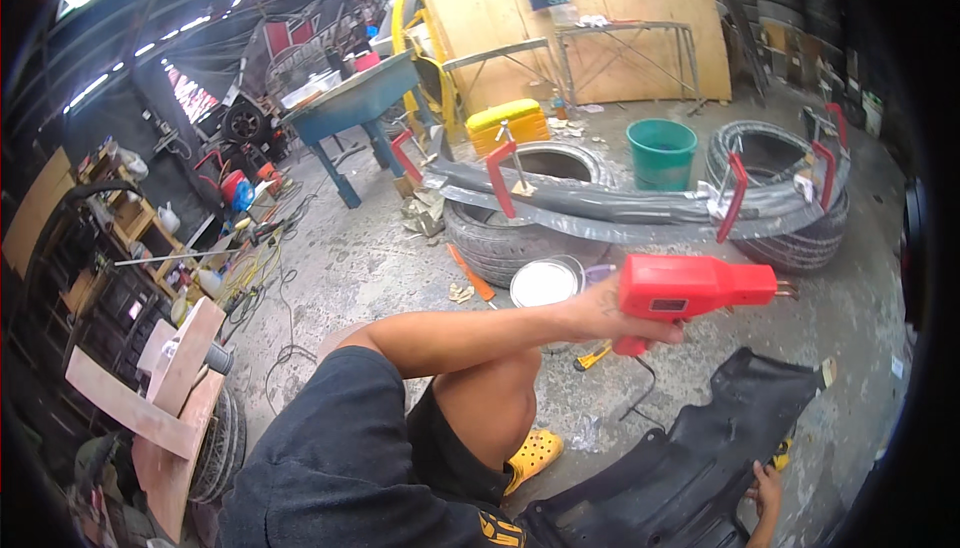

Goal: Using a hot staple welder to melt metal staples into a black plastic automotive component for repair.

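My left hand [598,310] is closed round the grip of a red pistol-shaped hot stapler [680,286], held up with its metal prongs pointing right. A cord hangs from its base. Below it, a black moulded plastic panel [690,448] lies across the floor beside my leg. At the lower right, my right hand [766,493] grips the panel's edge, its fingers partly hidden there. A small yellow object [783,453] sits just beyond those fingers. The prongs are apart from the panel.
Ahead, a long grey bumper piece [600,203] rests on two tyres [500,243], with several red clamps [503,178] on it. A white-lidded can [545,283], yellow-handled cutter [593,356] and green bucket [661,153] stand or lie around. Left are a wood-topped tyre [180,448] and blue table [355,98].
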Action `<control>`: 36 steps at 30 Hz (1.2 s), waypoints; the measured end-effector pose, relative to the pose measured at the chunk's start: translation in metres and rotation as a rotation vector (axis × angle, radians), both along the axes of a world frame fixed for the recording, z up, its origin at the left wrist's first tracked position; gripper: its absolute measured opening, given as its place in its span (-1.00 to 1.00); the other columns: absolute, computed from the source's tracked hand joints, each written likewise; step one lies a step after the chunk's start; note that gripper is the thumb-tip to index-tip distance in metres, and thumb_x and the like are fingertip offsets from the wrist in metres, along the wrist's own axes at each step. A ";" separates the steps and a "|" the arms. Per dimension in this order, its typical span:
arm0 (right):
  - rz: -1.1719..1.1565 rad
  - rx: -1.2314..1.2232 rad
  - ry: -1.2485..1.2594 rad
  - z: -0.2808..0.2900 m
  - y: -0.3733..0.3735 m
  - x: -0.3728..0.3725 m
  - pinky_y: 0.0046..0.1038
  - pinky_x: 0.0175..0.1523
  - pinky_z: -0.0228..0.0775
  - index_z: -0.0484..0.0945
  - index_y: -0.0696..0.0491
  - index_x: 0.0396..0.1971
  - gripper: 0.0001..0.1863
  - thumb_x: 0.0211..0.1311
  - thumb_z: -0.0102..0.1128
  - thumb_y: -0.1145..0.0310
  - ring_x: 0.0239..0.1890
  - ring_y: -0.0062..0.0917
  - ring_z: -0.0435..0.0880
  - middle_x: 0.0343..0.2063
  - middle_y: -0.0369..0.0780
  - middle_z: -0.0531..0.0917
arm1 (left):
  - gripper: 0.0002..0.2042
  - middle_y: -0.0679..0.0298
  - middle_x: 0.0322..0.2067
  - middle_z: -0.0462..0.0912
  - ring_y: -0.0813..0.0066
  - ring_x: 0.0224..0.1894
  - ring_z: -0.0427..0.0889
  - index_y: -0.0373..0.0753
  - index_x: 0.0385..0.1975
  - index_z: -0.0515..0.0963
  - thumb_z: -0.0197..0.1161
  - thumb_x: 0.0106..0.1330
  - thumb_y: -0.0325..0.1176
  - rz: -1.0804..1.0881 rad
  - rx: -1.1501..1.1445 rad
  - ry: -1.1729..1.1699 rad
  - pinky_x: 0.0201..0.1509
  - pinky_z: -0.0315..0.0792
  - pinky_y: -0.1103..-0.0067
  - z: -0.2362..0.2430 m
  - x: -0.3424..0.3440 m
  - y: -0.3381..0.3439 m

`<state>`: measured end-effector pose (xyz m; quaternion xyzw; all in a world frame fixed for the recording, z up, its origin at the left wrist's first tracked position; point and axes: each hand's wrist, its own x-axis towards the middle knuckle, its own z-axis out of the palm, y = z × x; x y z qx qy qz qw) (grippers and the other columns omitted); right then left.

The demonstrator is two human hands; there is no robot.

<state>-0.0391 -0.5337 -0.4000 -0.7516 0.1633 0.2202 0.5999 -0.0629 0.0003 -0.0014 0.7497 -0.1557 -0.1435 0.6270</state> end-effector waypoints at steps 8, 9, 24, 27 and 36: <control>0.029 0.019 0.101 0.006 -0.016 0.000 -0.17 -0.41 0.62 0.56 0.09 -0.12 -0.57 0.27 0.31 0.03 -0.41 -0.26 0.73 -0.32 -0.14 0.71 | -0.68 0.40 -0.36 0.61 0.68 -0.45 0.58 -0.21 -0.15 0.53 0.49 0.19 -0.31 -0.058 -0.104 0.036 -0.38 0.48 0.63 -0.008 0.015 -0.012; 0.023 0.016 0.090 0.006 -0.011 0.002 -0.17 -0.42 0.62 0.56 0.10 -0.13 -0.57 0.26 0.32 0.03 -0.42 -0.24 0.73 -0.34 -0.12 0.71 | -0.68 0.40 -0.37 0.61 0.67 -0.45 0.59 -0.20 -0.15 0.53 0.50 0.19 -0.31 -0.055 -0.109 0.024 -0.38 0.48 0.62 -0.008 0.016 -0.011; 0.195 -0.239 0.272 0.007 -0.011 -0.020 -0.28 -0.46 0.51 0.50 0.20 -0.34 -0.54 0.03 0.56 0.19 -0.51 -0.38 0.61 -0.45 -0.14 0.61 | -0.69 0.35 -0.34 0.64 0.66 -0.47 0.60 -0.25 -0.15 0.53 0.48 0.20 -0.33 -0.055 -0.125 -0.061 -0.42 0.50 0.62 -0.020 0.024 -0.011; 0.197 -0.318 0.239 0.007 -0.010 -0.026 -0.33 -0.48 0.50 0.49 0.22 -0.35 -0.53 0.00 0.59 0.21 -0.51 -0.41 0.60 -0.46 -0.14 0.60 | -0.69 0.35 -0.33 0.64 0.66 -0.47 0.60 -0.25 -0.15 0.53 0.48 0.20 -0.32 -0.052 -0.143 -0.049 -0.42 0.50 0.61 -0.022 0.024 -0.013; 0.194 -0.347 0.249 0.017 -0.004 -0.030 -0.45 -0.43 0.41 0.43 0.40 0.03 -0.26 -0.13 0.62 0.39 -0.50 -0.50 0.54 -0.35 -0.14 0.60 | -0.68 0.34 -0.31 0.64 0.66 -0.47 0.60 -0.26 -0.13 0.53 0.47 0.21 -0.33 -0.058 -0.115 -0.078 -0.40 0.50 0.61 -0.023 0.029 -0.013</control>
